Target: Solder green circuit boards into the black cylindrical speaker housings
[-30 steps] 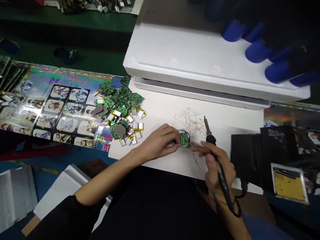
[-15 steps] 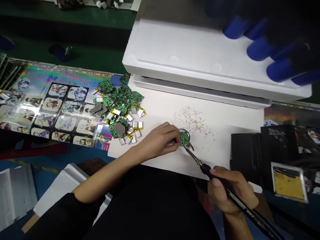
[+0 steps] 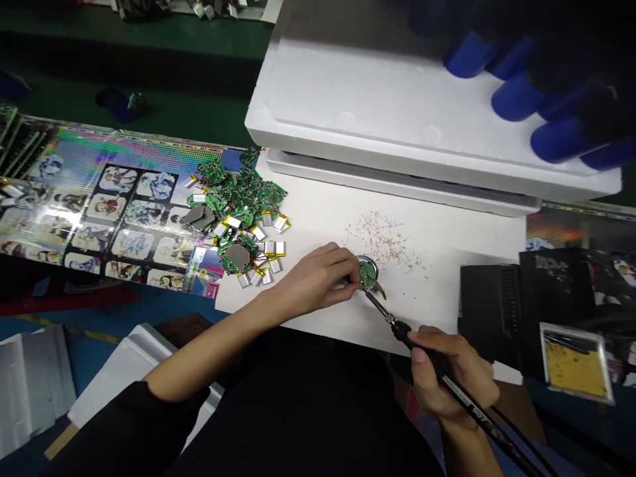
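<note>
In the head view, your left hand is nearly closed, pinching a small green circuit board at its fingertips, with a round metal disc tucked against the board. Your right hand grips a soldering iron like a pen, angled in so that its tip meets the board's lower edge. Both forearms converge there, bracing the board against the tip. Room? Plenty of white work surface to your right, with solder crumbs scattered just above the board (keep that sleeve clear of them). A heap of green boards with pouch batteries sits near your left hand. Further up, a white foam box overhangs the work, under a co-worker's blue-gloved fingers. A black soldering station stands off to the right, beside a yellow-padded tip-cleaning tray.
</note>
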### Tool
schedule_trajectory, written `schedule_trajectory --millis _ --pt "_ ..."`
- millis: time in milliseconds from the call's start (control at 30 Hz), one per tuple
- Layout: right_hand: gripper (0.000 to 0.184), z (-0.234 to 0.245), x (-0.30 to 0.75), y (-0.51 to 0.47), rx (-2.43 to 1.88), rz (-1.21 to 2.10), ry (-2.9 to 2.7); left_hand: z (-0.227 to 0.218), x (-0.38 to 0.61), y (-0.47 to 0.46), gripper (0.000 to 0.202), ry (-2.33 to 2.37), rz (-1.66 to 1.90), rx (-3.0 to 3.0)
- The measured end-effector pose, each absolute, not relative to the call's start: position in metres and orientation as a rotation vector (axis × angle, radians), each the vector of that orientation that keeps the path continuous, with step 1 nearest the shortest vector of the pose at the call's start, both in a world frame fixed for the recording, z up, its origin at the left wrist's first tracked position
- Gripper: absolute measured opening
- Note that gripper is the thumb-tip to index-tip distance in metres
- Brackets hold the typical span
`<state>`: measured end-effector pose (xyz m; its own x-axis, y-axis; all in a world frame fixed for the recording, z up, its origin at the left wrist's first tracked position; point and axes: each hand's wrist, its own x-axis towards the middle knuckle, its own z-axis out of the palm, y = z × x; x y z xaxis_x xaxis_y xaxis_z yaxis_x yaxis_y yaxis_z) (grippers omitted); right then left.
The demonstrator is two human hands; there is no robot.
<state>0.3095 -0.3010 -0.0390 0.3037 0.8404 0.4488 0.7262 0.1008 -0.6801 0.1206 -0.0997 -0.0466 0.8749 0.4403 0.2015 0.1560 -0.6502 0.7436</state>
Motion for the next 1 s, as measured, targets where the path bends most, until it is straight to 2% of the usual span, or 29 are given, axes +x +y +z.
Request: schedule_trajectory --millis 167,500,800,1000 --pt "0.019 -0.036 0.311 -0.298 -1.559 0.13 -1.552 -0.046 0.121 -0.1 0.009 0.444 0.459 2.275" --pt "0.021 -0.035 0.315 -0.296 -1.54 0.12 -1.613 -0.046 0.122 -0.101 0.008 0.446 0.463 2.279" --pt "0.006 -0.043 0.324 -0.318 -1.583 0.201 -1.082 -0.044 0.122 -0.1 0.01 0.45 0.434 2.275" --pt "0.021 -0.039 0.33 -0.3 -1.589 0.208 -0.735 -0.043 0.122 -0.098 0.011 0.423 0.45 2.278"
